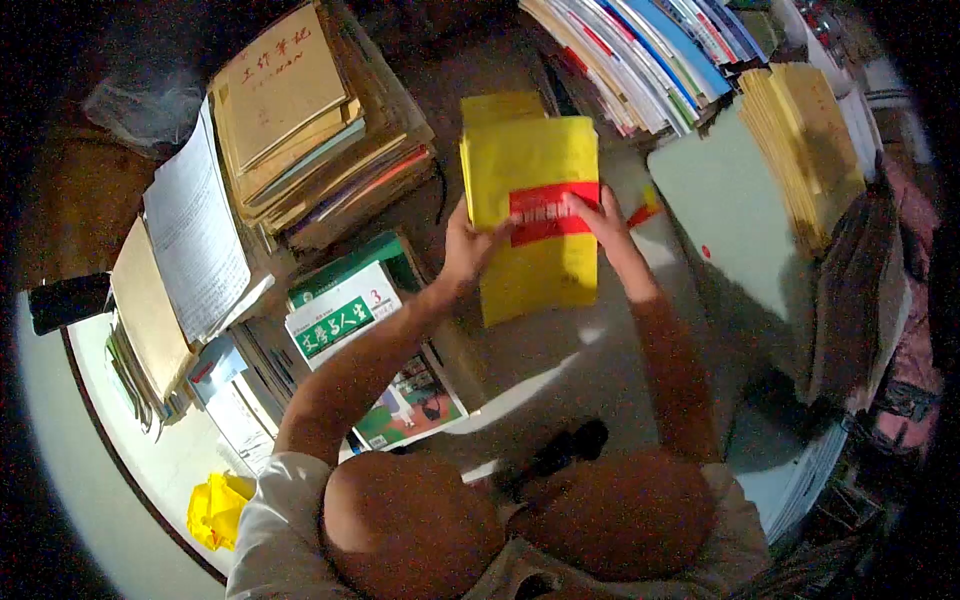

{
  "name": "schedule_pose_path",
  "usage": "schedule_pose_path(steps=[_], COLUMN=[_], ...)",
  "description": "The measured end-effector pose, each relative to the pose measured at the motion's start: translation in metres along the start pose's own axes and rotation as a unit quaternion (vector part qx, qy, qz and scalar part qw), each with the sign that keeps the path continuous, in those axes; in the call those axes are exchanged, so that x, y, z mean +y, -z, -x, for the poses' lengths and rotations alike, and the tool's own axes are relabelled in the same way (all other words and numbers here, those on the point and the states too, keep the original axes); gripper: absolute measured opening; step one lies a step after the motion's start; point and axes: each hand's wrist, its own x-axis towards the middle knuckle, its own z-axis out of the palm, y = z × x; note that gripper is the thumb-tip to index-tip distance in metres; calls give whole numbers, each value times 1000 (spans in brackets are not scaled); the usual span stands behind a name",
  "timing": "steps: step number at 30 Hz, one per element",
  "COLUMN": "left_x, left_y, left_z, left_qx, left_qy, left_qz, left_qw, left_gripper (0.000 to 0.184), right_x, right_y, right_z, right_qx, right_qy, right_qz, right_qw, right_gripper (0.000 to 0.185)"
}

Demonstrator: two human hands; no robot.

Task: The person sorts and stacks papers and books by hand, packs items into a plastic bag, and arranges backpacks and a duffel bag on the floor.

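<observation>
Both of my hands grip a yellow paper pack (pixel 540 265) in front of me, with a red band (pixel 553 213) carrying white characters across its middle. My left hand (pixel 474 243) is closed on its left edge, the thumb lying on the front. At the right edge my right hand (pixel 608 222) pinches it, thumb on the red band and the other fingers mostly hidden behind. Another yellow sheet or pack (pixel 503 104) shows beyond its top edge. Whether it is a bundle of sheets, an envelope or a booklet I cannot tell.
Stacked brown envelopes (pixel 280 90) and a handwritten sheet (pixel 197 225) lie left, above a magazine (pixel 345 325). Books and magazines (pixel 650 60) line the far right. Brown envelopes (pixel 800 140) rest on a pale green surface (pixel 700 180). Crumpled yellow material (pixel 218 510) lies lower left.
</observation>
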Motion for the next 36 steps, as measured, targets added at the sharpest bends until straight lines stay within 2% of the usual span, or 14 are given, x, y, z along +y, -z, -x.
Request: schedule_pose_path(steps=[2,3,7,9,12,21,25,26,29,31,33,34,35,36], left_x=[25,32,67,94,128,145,133,127,82,83,79,75,63,59], left_y=[-13,-13,-8,-9,-13,-5,5,5,20,16,12,9,13,13], left_z=[27,34,56,59,60,47,33,31,22,13,5,1,-5,-8], left_qx=[16,-34,-136,-147,-262,-287,-257,-206,-132,-140,-140,-137,-124,-118], left_qy=[-1,-40,-117,-130,-288,-386,-339,-371,-203,-213,-236,-246,-236,-228], left_qz=[29,-30,-207,-244,-223,-292,-294,-316,-225,-210,-171,-141,-165,-177], left_qw=[999,998,962,950,894,827,856,849,944,944,946,949,949,950], left_gripper=[38,40,46,43,47,47,43,46,47,44,43,43,44,45], right_x=[40,48,38,64,44,15,24,28,40,46,48,34,21,22], right_y=[12,15,21,39,46,54,57,57,60,58,55,49,42,39], right_z=[16,24,53,52,54,43,38,38,37,30,22,25,28,30], right_qx=[-4,14,-46,-9,-35,-96,-108,-111,-130,-166,-198,-135,-61,-64], right_qy=[42,64,131,86,124,159,135,125,96,46,-22,135,275,226], right_qz=[-143,-180,-190,-210,-248,-279,-307,-315,-353,-450,-590,-337,-45,-93], right_qw=[989,981,972,974,960,942,936,934,922,876,782,922,958,968], right_gripper=[51,53,64,68,68,66,65,65,64,64,60,54,49,48])
